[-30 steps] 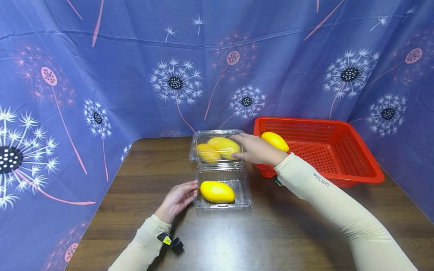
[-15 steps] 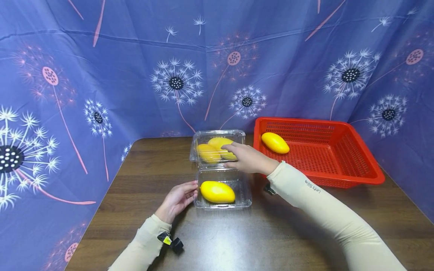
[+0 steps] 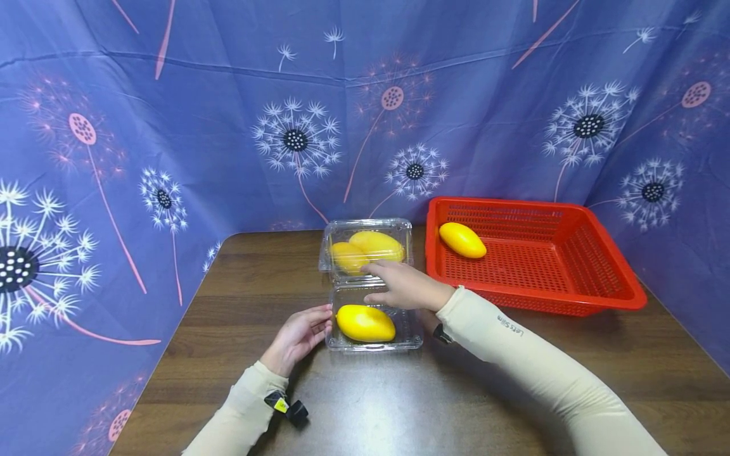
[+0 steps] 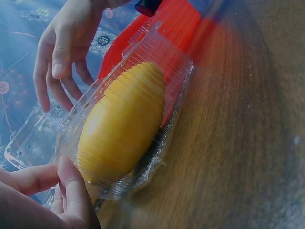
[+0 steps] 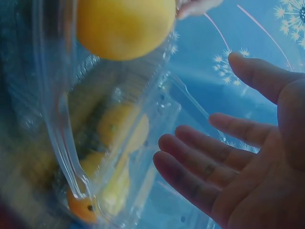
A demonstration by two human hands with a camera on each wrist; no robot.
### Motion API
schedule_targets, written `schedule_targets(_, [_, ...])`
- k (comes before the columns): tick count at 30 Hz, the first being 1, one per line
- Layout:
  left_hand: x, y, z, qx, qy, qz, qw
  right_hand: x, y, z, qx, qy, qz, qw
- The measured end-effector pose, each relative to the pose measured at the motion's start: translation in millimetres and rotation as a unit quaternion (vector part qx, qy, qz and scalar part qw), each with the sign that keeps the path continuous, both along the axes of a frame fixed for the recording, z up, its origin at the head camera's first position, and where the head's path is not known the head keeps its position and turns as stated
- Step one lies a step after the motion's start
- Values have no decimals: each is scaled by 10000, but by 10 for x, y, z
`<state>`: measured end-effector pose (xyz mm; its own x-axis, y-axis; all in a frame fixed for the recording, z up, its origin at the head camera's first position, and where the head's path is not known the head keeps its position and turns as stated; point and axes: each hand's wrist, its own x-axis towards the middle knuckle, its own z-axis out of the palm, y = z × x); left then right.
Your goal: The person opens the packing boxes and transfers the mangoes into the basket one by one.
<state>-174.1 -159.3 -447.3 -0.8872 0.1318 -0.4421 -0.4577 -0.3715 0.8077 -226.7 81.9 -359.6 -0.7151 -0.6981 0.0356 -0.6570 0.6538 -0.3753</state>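
Note:
A yellow mango (image 3: 366,323) lies in the near tray of a clear plastic clamshell box (image 3: 408,324). At its left side, my left hand (image 3: 302,332) pinches the box's edge; the left wrist view shows the thumb (image 4: 71,174) against the plastic. My right hand (image 3: 402,286) hovers over the back right part of the box, holding nothing. In the right wrist view its fingers (image 5: 205,155) are spread and relaxed. Behind, two more mangoes (image 3: 379,244) show through clear plastic (image 3: 369,223).
A red plastic basket (image 3: 530,303) stands at the back right, with one mango (image 3: 462,240) at its left end. The brown wooden table (image 3: 228,329) meets a blue dandelion-print cloth (image 3: 228,145) at the back and left.
My right hand has moved from above the back mangoes toward me and slightly left, to over the near tray. The left hand and the mangoes have stayed put.

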Motion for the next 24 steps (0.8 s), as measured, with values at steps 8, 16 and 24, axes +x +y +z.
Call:
schedule_targets(8, [-9, 2, 0, 3, 17, -10, 10000, 68, -104, -110, 382, -191, 25, 9991])
schedule_targets(16, [2, 1, -4, 63, -13, -70, 10000, 131, -172, -243, 676, -382, -3, 9970])
schedule_targets(24, [-12, -1, -6, 2, 20, -90, 10000, 146, -187, -369, 580, -223, 190, 9979])
